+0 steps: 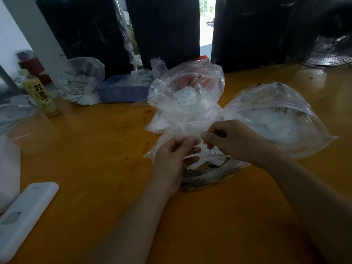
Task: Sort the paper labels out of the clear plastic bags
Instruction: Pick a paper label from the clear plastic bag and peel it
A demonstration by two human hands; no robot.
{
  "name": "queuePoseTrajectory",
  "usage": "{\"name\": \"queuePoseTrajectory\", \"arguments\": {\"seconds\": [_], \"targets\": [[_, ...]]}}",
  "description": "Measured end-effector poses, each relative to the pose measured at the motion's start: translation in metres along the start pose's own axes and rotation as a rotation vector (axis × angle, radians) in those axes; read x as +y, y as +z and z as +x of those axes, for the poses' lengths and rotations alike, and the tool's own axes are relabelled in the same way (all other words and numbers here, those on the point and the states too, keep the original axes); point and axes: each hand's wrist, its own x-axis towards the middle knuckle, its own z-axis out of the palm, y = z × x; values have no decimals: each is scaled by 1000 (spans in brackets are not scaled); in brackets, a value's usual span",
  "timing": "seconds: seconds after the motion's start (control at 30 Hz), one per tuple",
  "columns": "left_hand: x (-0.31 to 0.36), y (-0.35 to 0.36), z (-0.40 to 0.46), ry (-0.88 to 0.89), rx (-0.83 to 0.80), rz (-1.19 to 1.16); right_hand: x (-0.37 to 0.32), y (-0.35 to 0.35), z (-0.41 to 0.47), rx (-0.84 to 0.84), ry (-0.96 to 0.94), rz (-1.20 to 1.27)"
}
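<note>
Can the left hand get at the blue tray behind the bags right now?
Probably not at once: the left hand is pinching a small clear bag together with the right hand, and the puffed bag sits partly in front of the blue tray.

1. The table is smooth, orange-yellow wood with a dull sheen.
2. The clear plastic bags are thin, crinkled, glossy film.
3. The paper labels look matt white.
4. The tray is matt blue plastic.
5. The remote control is smooth white plastic.
</note>
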Motion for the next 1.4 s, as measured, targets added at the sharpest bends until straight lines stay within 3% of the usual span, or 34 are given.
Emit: {"name": "queuePoseTrajectory", "arguments": {"seconds": [0.17, 0.47, 0.8, 1.0, 1.1, 1.23, 1.4], "targets": [[0, 2, -1, 33, -33, 73, -3, -1, -2, 18, -67, 46], [3, 3, 0, 4, 41, -82, -1, -1, 0, 45, 20, 16], [2, 3, 0, 39, 24, -44, -1, 3, -1, 11, -13, 106], [3, 6, -3, 111, -19, 10, -5, 15, 0, 157, 78, 254], [3, 5, 0, 96, 25, -71, -6, 14, 0, 89, 45, 91], [6, 1, 1, 44, 40, -165, 3, 5, 3, 144, -29, -404], [5, 3, 1, -7, 46, -101, 15, 9, 4, -113, 77, -740]]}}
